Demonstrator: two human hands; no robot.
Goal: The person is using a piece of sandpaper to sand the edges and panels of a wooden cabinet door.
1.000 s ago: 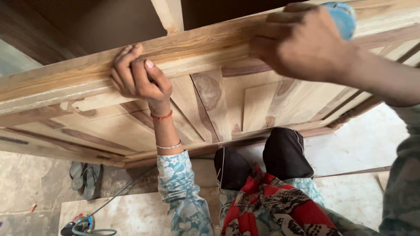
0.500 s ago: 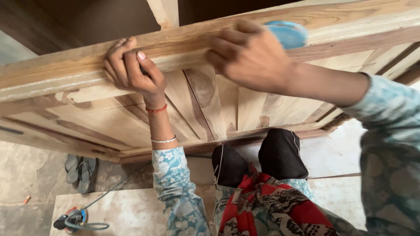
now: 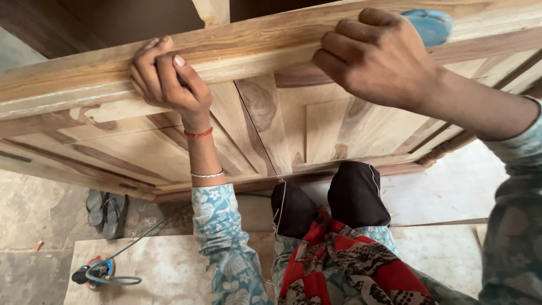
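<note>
Wooden door (image 3: 293, 121), fingers (image 3: 164, 73) curled over edge

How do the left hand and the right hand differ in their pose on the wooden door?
The left hand curls its fingers over the top rail of the wooden door, palm side toward the panels; the right hand presses a blue pad on that rail, knuckles up. The left wrist wears a red thread and a thin bangle; the right wrist is bare. Both rest on the same rail.
</note>
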